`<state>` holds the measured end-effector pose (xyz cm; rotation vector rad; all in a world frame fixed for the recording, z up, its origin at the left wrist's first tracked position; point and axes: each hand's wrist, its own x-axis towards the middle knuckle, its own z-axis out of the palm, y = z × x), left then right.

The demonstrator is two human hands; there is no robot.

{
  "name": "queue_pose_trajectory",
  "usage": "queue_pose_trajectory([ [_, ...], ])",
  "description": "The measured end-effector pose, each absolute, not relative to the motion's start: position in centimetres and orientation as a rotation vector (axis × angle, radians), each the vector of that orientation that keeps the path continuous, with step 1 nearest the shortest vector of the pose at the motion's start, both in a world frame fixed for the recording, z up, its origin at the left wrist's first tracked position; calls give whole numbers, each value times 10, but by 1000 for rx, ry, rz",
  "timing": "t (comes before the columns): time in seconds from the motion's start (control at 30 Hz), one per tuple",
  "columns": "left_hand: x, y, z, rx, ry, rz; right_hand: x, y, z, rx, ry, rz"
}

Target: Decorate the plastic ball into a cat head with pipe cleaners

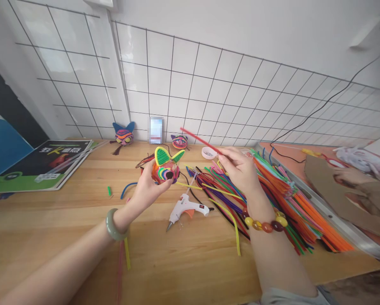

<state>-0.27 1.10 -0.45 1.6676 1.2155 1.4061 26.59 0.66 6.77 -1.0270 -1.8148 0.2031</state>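
My left hand (150, 183) is closed around a colourful animal head (165, 173) made of pipe cleaners, with green ears edged in yellow and a dark round eye. Between the pinched fingers of my right hand (239, 168) is a red pipe cleaner (198, 140), pointing up and to the left. It stays apart from the head. Below the two hands a white hot glue gun (186, 207) lies on the table, its nozzle toward me. Beneath my right hand spreads a pile of pipe cleaners (222, 192) in many colours.
Against the tiled wall stand a blue-eared animal head (124, 134), a phone (156, 130) and a smaller head (180, 141). A small pink bowl (209, 153) sits nearby. Left lies a black and green book (46, 163). At right, another person's hand (349, 176) touches brown cardboard (323, 182).
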Motion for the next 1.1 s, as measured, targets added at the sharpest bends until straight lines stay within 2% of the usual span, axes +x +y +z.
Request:
queue_pose_trajectory([
  [0.23, 0, 4, -1, 1632, 1119, 1386, 254, -1, 69, -1039, -1951, 255],
  [0.5, 3, -5, 5, 1892, 1084, 1352, 246, -7, 69, -1036, -1955, 258],
  [0.97, 5, -15, 8, 2077, 1084, 1195, 235, -20, 77, -1033, -2017, 123],
  [1.1, 6, -16, 5, 1960, 997, 1178, 238, -16, 75, -1018, -2020, 111],
])
